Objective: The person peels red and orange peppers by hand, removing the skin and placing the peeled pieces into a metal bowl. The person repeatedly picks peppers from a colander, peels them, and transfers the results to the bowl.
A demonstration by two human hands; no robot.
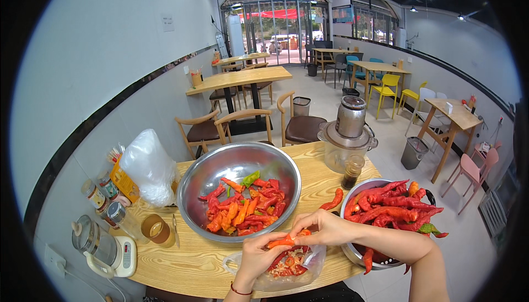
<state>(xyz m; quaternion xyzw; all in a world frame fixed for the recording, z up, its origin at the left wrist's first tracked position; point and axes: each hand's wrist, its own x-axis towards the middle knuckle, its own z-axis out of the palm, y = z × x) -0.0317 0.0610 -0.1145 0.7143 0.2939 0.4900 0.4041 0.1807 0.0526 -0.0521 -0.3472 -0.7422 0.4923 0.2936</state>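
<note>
Between my hands is a red-orange chili pepper [282, 242]. My left hand [259, 256] grips its body, and the fingers of my right hand [320, 227] pinch the other end. Right below lies a clear plastic bag [316, 267] holding seedy cores and red scraps. A wide steel basin [194, 170] stands beyond my left hand, with red and orange pepper pieces and a little green inside. To the right, beside my right forearm, a steel pot [351, 256] is heaped with whole red peppers [388, 211]. One loose red pepper [332, 200] rests on the wooden table [186, 262].
Along the left edge stand an electric kettle [99, 248], a glass bottle [126, 221], a brown cup [157, 228], a pen [176, 231] and a bulky white plastic bag [146, 165]. At the far right corner are a food chopper [347, 145] and a dark-filled jar [352, 172].
</note>
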